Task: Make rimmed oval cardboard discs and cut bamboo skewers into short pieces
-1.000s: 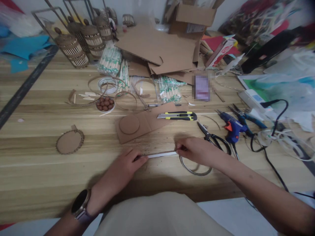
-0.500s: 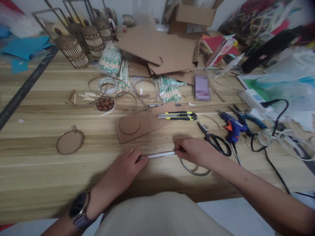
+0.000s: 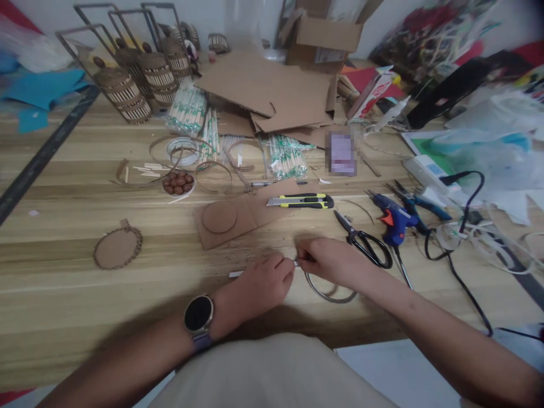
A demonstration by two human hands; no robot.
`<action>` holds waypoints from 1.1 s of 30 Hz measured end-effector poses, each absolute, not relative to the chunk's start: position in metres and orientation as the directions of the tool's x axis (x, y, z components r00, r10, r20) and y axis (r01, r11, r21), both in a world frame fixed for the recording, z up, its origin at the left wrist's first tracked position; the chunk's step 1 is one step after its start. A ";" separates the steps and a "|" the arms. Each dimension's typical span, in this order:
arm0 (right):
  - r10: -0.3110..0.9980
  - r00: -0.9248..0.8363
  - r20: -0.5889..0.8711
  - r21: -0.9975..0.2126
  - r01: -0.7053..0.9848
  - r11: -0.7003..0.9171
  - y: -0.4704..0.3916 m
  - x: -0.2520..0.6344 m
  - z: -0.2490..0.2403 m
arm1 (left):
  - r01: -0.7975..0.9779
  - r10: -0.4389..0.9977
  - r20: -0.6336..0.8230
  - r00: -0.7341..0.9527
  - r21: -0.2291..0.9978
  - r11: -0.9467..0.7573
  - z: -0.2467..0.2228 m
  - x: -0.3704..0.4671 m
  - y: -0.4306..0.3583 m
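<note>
My right hand [image 3: 321, 259] is closed, its thumb and fingers pinching a thin strip [image 3: 236, 274] with a white upper face. My left hand [image 3: 268, 279], a watch on its wrist, is closed on the same strip just left of the right hand. The strip's white left end sticks out beyond the left hand, low over the table. Below the right hand, a dark narrow band curls in a loop [image 3: 332, 299]; whether it belongs to the strip is hidden. Cardboard with a round disc [image 3: 219, 217] lies beyond the hands, and a yellow-black utility knife [image 3: 301, 201] rests on it.
Black-handled scissors [image 3: 365, 242], a blue glue gun [image 3: 394, 220] and pliers [image 3: 425, 207] lie to the right, with cables around them. A braid-edged cardboard oval [image 3: 118, 249] lies left. A bowl of brown balls [image 3: 177, 182], stick packs [image 3: 287, 157] and lantern-like pieces [image 3: 123, 93] stand farther back.
My left hand has slid right along the strip, close to my right hand, uncovering the strip's left end. The right hand keeps its pinch. The view has shifted slightly.
</note>
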State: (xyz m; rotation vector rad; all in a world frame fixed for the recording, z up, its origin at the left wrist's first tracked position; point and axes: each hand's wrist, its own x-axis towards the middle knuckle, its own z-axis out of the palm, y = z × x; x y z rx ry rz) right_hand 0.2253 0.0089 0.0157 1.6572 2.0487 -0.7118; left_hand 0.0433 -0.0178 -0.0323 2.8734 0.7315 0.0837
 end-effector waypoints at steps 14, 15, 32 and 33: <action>0.762 -0.330 -0.557 -0.326 0.931 0.165 0.008 0.232 0.007 | 0.542 0.539 0.098 0.837 -0.001 -0.841 -0.042 -0.054 -0.045; 0.755 -0.358 -0.549 -0.362 0.916 0.172 0.008 0.231 0.006 | 0.562 0.557 0.109 0.823 -0.011 -0.827 -0.037 -0.056 -0.045; 0.689 -0.482 -0.541 -0.385 0.871 0.307 0.014 0.185 0.006 | 0.507 0.585 0.165 0.794 0.352 -0.787 -0.045 -0.008 -0.020; 0.689 -0.483 -0.541 -0.386 0.870 0.307 0.014 0.185 0.005 | 0.488 0.573 0.180 0.799 0.361 -0.795 -0.045 -0.008 -0.019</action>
